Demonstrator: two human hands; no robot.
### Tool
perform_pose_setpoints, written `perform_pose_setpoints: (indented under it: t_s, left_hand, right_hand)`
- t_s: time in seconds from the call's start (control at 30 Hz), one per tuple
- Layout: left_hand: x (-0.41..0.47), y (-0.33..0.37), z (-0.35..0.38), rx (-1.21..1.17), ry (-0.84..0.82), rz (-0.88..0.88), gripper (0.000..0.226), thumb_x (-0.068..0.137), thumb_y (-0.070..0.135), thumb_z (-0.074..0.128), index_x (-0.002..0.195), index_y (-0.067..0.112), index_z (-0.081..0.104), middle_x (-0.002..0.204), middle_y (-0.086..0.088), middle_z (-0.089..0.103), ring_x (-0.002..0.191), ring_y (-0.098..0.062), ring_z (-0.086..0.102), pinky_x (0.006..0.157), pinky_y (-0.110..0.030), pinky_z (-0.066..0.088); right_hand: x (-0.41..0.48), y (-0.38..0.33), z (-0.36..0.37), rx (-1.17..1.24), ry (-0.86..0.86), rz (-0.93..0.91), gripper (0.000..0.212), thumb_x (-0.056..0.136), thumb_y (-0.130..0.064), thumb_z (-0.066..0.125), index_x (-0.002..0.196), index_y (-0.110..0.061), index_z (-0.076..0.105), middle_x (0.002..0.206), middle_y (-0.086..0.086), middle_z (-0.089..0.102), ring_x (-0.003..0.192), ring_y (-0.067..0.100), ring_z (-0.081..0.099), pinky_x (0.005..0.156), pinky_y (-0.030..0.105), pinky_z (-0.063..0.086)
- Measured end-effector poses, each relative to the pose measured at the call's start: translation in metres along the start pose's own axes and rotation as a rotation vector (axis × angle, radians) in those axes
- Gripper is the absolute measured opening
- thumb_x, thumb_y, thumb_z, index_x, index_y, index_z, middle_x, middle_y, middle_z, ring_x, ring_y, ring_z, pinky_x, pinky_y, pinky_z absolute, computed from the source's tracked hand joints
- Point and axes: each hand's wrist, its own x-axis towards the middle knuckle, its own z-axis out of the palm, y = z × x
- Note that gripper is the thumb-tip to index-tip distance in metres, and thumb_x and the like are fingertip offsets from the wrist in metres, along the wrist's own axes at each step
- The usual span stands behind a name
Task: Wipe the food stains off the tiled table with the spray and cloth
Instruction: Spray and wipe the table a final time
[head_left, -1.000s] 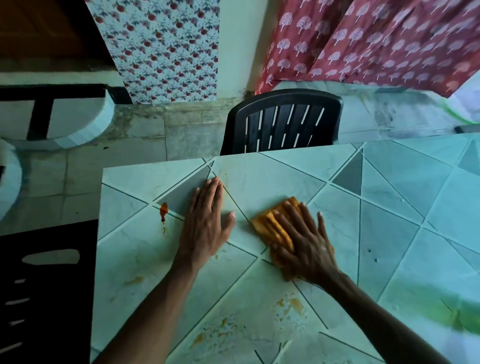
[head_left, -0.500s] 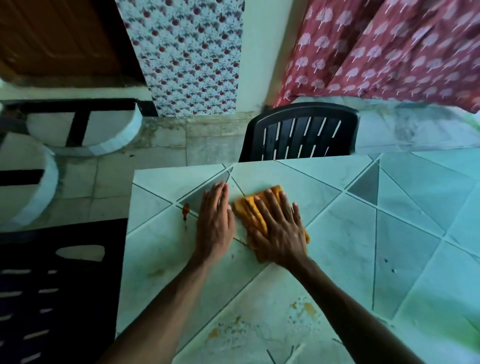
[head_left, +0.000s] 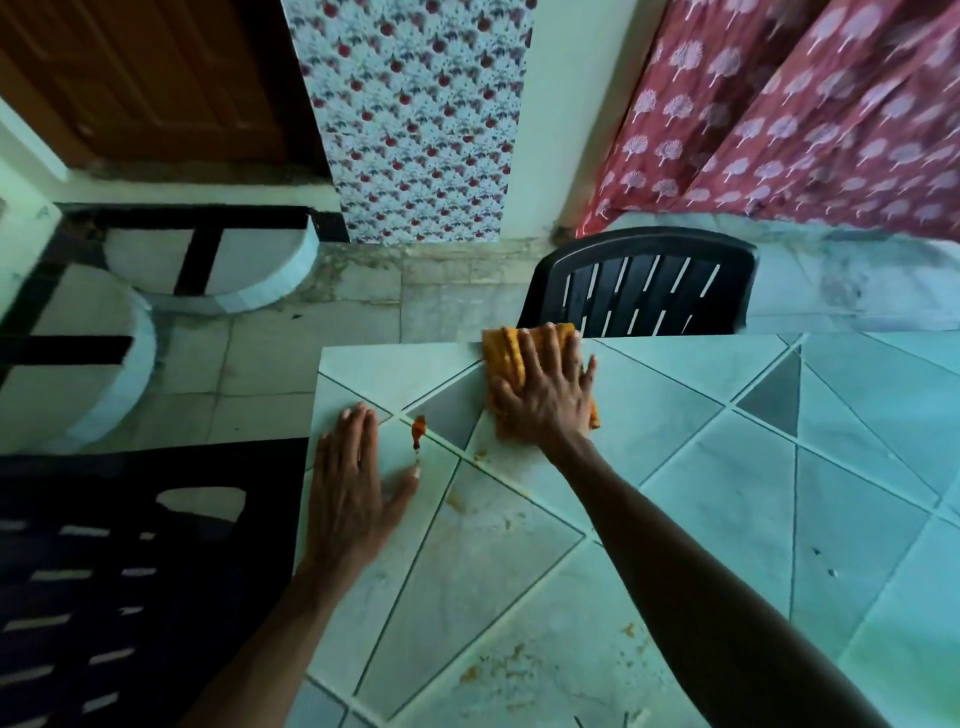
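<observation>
The pale green tiled table fills the lower right of the head view. An orange cloth lies at the table's far edge, and my right hand presses flat on it with fingers spread. My left hand rests flat on the tiles near the left corner. Between the hands sits a red-orange stain on a tile joint. Fainter orange smears and crumbs mark the nearer tiles. No spray bottle shows.
A black slatted plastic chair stands behind the far edge, right by the cloth. Another dark chair sits at the table's left side. Patterned curtains hang at the back over a tiled floor.
My right hand has pushed the cloth away from me to the table's far edge. My left hand has slid back and left, uncovering the red-orange stain beside it.
</observation>
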Motion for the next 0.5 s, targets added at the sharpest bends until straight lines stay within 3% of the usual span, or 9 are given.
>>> perform_pose_setpoints:
  t_s: [0.13,0.23,0.37,0.5]
  left_hand:
    - [0.001,0.006,-0.004,-0.015,-0.026,-0.037,0.09,0.088,0.06,0.046,0.153,0.003,0.024,0.162,-0.011,0.021,0.149,-0.028,0.021,0.12,-0.048,0.022]
    - [0.005,0.009,-0.008,-0.009,-0.09,-0.076,0.092,0.086,0.063,0.044,0.153,0.004,0.023,0.163,-0.009,0.019,0.149,-0.029,0.022,0.119,-0.048,0.024]
    - [0.007,0.007,-0.012,-0.003,-0.126,-0.065,0.092,0.086,0.065,0.044,0.153,0.003,0.025,0.162,-0.01,0.019,0.147,-0.031,0.023,0.118,-0.048,0.024]
    - [0.007,0.004,-0.013,0.015,-0.157,-0.062,0.093,0.087,0.066,0.041,0.153,0.003,0.023,0.163,-0.011,0.018,0.149,-0.03,0.02,0.118,-0.048,0.023]
  right_hand:
    - [-0.072,-0.003,0.013,-0.032,-0.03,-0.294,0.078,0.094,-0.074,0.027,0.158,-0.04,0.0,0.168,-0.003,-0.01,0.153,0.025,-0.019,0.122,0.056,-0.007]
    - [-0.126,0.047,0.012,-0.03,-0.063,-0.363,0.074,0.093,-0.074,0.026,0.158,-0.043,0.006,0.168,-0.007,-0.006,0.154,0.023,-0.012,0.122,0.058,0.002]
    - [-0.117,0.113,-0.001,-0.058,-0.08,-0.054,0.078,0.088,-0.076,0.018,0.157,-0.044,0.001,0.166,-0.009,-0.014,0.152,0.022,-0.019,0.122,0.06,-0.001]
    - [-0.036,0.085,-0.015,0.084,-0.03,0.239,0.088,0.083,-0.078,0.013,0.159,-0.036,-0.001,0.166,-0.002,-0.016,0.152,0.028,-0.019,0.121,0.059,-0.008]
